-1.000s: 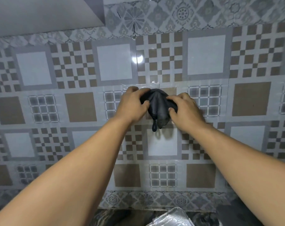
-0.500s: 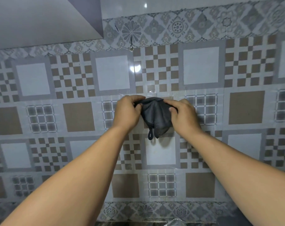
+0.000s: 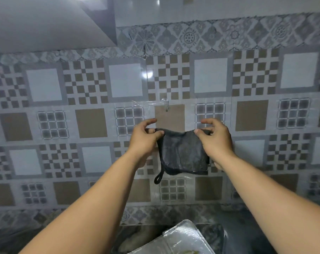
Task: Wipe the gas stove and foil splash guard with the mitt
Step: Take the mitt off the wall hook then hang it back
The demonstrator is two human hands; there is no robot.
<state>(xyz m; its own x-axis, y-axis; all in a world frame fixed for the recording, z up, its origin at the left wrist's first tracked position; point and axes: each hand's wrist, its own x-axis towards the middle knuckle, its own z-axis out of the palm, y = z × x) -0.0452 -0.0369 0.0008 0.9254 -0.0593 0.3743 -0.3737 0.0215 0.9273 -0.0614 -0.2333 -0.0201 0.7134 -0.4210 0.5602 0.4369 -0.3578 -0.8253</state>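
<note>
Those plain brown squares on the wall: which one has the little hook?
The brown square directly above the dark mitt, between both hands; a clear taped hook sits at its top edge.

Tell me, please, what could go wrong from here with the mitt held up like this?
The dark grey mitt is pinched only at its top corners by the left hand and right hand, so it could slip. Its hanging loop dangles free and might snag. The foil splash guard below looks flimsy and may crumple.

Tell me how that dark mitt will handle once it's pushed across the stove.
The mitt probably flops: it sags between the left hand and right hand pinching its top corners. Likely light, since fingertip pinches hold it. Its loop dangles and might snag.
</note>
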